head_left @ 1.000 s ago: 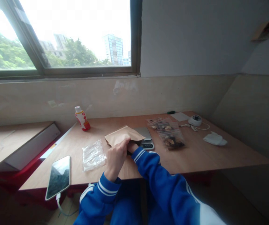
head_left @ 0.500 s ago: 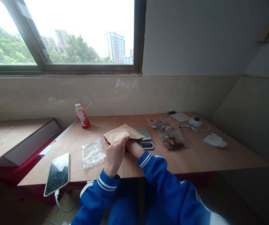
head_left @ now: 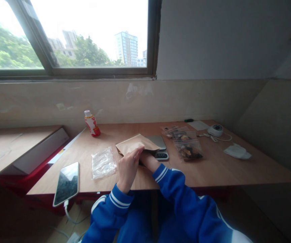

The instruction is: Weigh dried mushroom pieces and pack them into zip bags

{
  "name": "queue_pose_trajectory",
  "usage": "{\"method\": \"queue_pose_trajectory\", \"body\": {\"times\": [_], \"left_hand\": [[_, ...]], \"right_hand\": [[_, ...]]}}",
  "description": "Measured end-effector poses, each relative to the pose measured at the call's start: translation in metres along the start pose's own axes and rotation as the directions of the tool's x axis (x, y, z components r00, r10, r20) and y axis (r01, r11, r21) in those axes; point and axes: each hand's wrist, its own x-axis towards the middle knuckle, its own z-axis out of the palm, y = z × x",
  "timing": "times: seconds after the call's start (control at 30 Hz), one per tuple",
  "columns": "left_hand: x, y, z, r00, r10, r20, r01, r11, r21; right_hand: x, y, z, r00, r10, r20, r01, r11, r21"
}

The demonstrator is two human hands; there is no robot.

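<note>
A brown kraft paper bag lies on its side at the table's middle, its mouth toward me. My left hand grips the bag's upper edge at the mouth. Inside the opening is my right hand; only its wrist and the back of the hand show, so its fingers are hidden. Behind the bag, to the right, sits a flat kitchen scale with a silver plate, partly covered by the bag. A crumpled clear plastic bag rests left of my left hand.
Several zip bags of dried pieces lie right of the scale. Farther right are a white dome camera with its cable and a crumpled white tissue. A red-and-white bottle stands back left. A plugged-in phone overhangs the front left edge.
The whole view has shifted slightly, so things appear a little farther right. My hands keep nearly the same pose at the paper bag, the right one still inside it.
</note>
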Motion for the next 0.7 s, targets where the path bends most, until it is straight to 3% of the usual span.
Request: {"method": "queue_pose_trajectory", "body": {"times": [0.13,0.27,0.37,0.53,0.7], "left_hand": [[0.008,-0.003,-0.01,0.997,-0.075,-0.014,0.075,0.997,0.022],[0.019,-0.009,-0.017,0.994,-0.109,0.014,0.11,0.992,-0.057],[0.028,-0.012,-0.021,0.995,-0.102,0.012,0.103,0.988,-0.117],[0.047,-0.014,-0.032,0.998,-0.055,0.022,0.058,0.979,-0.196],[0.071,-0.015,-0.043,0.999,-0.032,0.025,0.037,0.972,-0.23]], "right_hand": [[-0.008,-0.001,-0.012,0.998,0.068,0.007,-0.068,0.994,-0.088],[-0.018,-0.004,-0.024,0.997,-0.065,0.034,0.07,0.977,-0.203],[-0.021,-0.006,-0.026,0.984,-0.175,-0.023,0.162,0.947,-0.279],[-0.021,-0.009,-0.037,0.947,-0.256,-0.196,0.222,0.959,-0.177],[-0.016,-0.009,-0.051,0.904,-0.212,-0.372,0.24,0.97,0.028]]}}
